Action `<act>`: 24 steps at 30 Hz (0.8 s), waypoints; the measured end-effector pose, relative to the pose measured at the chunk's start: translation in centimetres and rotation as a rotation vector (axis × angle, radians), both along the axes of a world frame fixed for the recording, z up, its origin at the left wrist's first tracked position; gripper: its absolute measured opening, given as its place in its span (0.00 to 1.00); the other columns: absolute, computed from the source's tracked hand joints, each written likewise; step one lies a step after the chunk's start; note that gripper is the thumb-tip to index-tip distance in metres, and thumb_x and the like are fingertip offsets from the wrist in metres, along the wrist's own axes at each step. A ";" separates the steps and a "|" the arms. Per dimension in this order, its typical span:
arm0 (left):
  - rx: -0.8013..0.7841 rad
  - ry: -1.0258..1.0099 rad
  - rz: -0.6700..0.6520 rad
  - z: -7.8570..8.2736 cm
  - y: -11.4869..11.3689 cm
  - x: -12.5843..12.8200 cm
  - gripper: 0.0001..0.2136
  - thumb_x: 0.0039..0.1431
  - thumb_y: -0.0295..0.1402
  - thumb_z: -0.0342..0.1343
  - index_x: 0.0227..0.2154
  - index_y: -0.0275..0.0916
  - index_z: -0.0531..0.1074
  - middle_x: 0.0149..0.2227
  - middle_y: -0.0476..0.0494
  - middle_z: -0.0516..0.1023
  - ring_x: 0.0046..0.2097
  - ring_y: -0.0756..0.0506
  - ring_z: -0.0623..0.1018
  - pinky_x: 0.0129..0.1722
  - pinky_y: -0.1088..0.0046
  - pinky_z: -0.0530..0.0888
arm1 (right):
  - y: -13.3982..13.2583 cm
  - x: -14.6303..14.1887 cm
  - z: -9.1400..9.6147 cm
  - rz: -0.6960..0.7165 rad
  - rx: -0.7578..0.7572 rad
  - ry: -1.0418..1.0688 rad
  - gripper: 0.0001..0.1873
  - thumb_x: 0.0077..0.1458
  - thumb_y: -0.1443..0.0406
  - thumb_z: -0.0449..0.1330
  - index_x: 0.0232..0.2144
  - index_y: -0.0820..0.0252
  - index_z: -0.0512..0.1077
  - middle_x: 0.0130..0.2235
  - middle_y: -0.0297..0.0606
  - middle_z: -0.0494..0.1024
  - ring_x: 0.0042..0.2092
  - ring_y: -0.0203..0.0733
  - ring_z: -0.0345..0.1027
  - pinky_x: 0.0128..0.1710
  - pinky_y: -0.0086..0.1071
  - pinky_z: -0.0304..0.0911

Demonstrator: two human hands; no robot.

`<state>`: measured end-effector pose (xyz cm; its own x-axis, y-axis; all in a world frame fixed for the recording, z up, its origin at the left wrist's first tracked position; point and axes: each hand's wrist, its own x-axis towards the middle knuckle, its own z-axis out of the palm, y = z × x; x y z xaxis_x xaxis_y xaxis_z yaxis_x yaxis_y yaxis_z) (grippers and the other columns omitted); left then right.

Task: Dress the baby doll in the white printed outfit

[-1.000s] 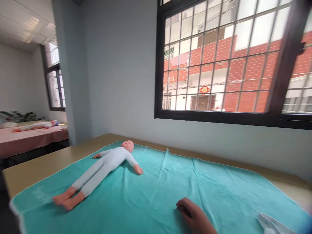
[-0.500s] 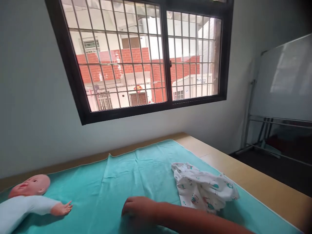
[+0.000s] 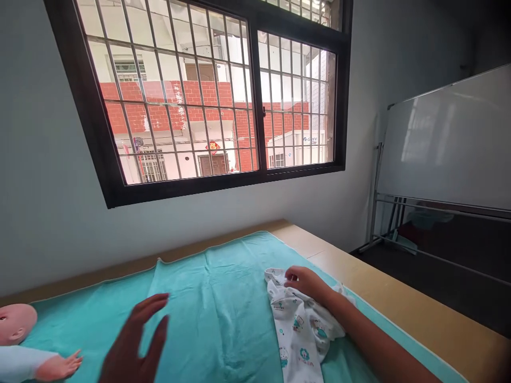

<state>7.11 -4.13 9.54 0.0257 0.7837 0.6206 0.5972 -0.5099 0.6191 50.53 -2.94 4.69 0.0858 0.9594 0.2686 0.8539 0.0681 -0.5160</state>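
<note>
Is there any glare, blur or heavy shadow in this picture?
In the head view, pale glare streaks the whiteboard and daylight brightens the window; in that same view, the left hand looks dark and slightly blurred, while the floor below the whiteboard falls into deep shadow.

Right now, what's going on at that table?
A person's right hand, fingers curled, is at the far end of a crumpled white printed garment; whether it grips the fabric isn't clear. The left hand is open, nothing visible in it, over the teal cloth between the garment and a doll. The doll lies at the picture's left edge, partly out of view.
</note>
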 end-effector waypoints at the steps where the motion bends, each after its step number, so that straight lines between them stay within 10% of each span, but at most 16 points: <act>1: -0.023 0.006 -0.109 -0.2 0.7 1.9 0.18 0.57 0.54 0.51 0.44 0.52 0.73 0.52 0.50 0.76 0.55 0.37 0.74 0.53 0.57 0.73 | 0.2 0.4 -0.9 0.014 -0.011 0.036 0.10 0.51 0.58 0.62 0.32 0.58 0.76 0.34 0.36 0.78 0.36 0.41 0.68 0.37 0.33 0.62; 12: -0.472 0.066 -0.744 -7.5 4.3 21.8 0.17 0.57 0.38 0.52 0.48 0.40 0.72 0.52 0.40 0.75 0.54 0.41 0.73 0.53 0.66 0.68 | -0.8 -0.2 -0.3 0.025 0.263 0.232 0.14 0.56 0.55 0.57 0.26 0.57 0.69 0.35 0.35 0.73 0.36 0.40 0.66 0.40 0.33 0.64; 18: -0.318 0.351 -0.729 -10.7 4.8 24.0 0.12 0.53 0.34 0.53 0.40 0.42 0.75 0.53 0.40 0.74 0.55 0.38 0.71 0.53 0.63 0.64 | -2.5 1.1 1.6 -0.154 0.524 0.638 0.18 0.57 0.49 0.57 0.34 0.57 0.71 0.34 0.36 0.75 0.37 0.42 0.68 0.36 0.31 0.64; 24: -0.482 -0.257 -0.599 -10.2 4.9 22.7 0.14 0.60 0.46 0.46 0.27 0.42 0.68 0.28 0.46 0.75 0.34 0.44 0.72 0.35 0.70 0.67 | -1.7 5.5 -0.5 -0.342 0.599 0.910 0.23 0.49 0.45 0.62 0.34 0.57 0.70 0.30 0.35 0.74 0.32 0.42 0.68 0.31 0.32 0.65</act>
